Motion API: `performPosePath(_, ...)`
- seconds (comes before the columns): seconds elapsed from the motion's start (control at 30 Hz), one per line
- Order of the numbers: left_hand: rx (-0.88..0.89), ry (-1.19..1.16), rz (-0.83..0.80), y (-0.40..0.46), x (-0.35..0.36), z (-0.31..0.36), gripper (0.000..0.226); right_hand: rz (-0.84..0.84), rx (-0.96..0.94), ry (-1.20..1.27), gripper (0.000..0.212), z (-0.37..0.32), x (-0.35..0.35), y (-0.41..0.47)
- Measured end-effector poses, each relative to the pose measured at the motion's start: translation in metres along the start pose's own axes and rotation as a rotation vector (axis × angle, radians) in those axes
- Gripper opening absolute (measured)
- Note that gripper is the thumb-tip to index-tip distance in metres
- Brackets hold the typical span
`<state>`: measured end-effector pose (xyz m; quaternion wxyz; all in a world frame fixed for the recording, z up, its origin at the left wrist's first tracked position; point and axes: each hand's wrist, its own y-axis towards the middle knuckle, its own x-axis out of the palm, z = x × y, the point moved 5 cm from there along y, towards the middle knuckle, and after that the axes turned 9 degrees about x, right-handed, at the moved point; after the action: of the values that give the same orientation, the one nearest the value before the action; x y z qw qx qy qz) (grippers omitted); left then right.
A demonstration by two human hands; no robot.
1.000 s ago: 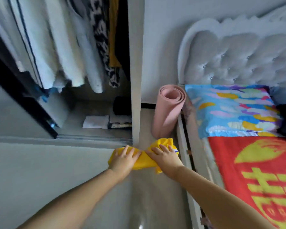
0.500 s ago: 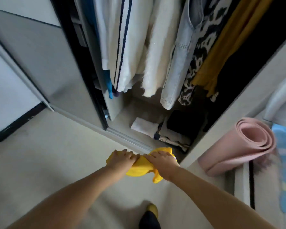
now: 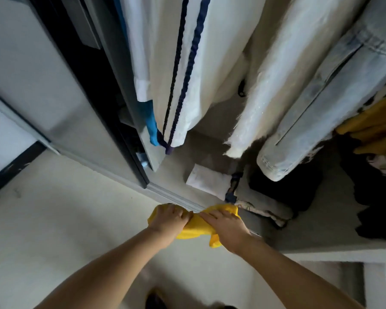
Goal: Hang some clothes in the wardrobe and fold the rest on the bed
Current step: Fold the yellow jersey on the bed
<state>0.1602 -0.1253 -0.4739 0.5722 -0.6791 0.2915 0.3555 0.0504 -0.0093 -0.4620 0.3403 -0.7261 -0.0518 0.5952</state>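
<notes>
- your left hand (image 3: 168,220) grips one end of the bunched yellow garment (image 3: 198,226), fingers curled over the cloth.
- your right hand (image 3: 226,226) lies over the other end, fingers long across the top and the thumb side tucked into the fabric (it looks like a hold, not just a touch).
- the two hands sit close together, knuckles almost meeting, with the garment stretched between and below them; a small yellow corner hangs under your right wrist.
- you hold the garment in the air just in front of the open wardrobe (image 3: 321,246), over its bottom track.
- inside, above your hands, hang a white piece with navy stripes (image 3: 183,70), a cream fuzzy one (image 3: 274,74) and a pale denim one (image 3: 316,121); mustard cloth (image 3: 374,128) shows at the far right.
- on the wardrobe floor lies a folded white item (image 3: 206,181), with dark clothes (image 3: 285,188) beside it.
- the grey sliding door (image 3: 60,103) stands to your left, above the pale floor (image 3: 65,219).
</notes>
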Motion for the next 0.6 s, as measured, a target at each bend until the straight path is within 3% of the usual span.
performPosePath(0.07, 0.041, 0.001, -0.026, 0.030, 0.012, -0.016, 0.073, -0.030, 0.040, 0.050, 0.088, 0.004, 0.010, 0.032)
performPosePath(0.23, 0.138, 0.039, 0.081, 0.158, 0.039, -0.057, 0.084, 0.010, 0.166, 0.101, 0.090, 0.051, 0.038, 0.149)
performPosePath(0.33, 0.118, 0.087, 0.187, 0.244, 0.043, -0.074, 0.069, 0.074, 0.232, 0.026, 0.091, 0.093, 0.046, 0.218)
performPosePath(0.4, 0.103, 0.126, 0.226, 0.295, 0.050, -0.080, 0.063, 0.188, 0.278, -0.071, 0.073, 0.115, 0.051, 0.255)
performPosePath(0.47, 0.077, 0.148, 0.307, 0.342, 0.066, -0.082, 0.067, 0.445, 0.302, -0.146, 0.056, 0.127, 0.060, 0.287)
performPosePath(0.53, 0.072, 0.150, 0.501, 0.374, 0.081, -0.084, 0.065, 0.613, 0.328, -0.170, 0.056, 0.134, 0.081, 0.313)
performPosePath(0.6, 0.100, 0.192, 0.582, 0.411, 0.115, -0.084, 0.055, 0.624, 0.353, -0.202, 0.055, 0.141, 0.125, 0.350)
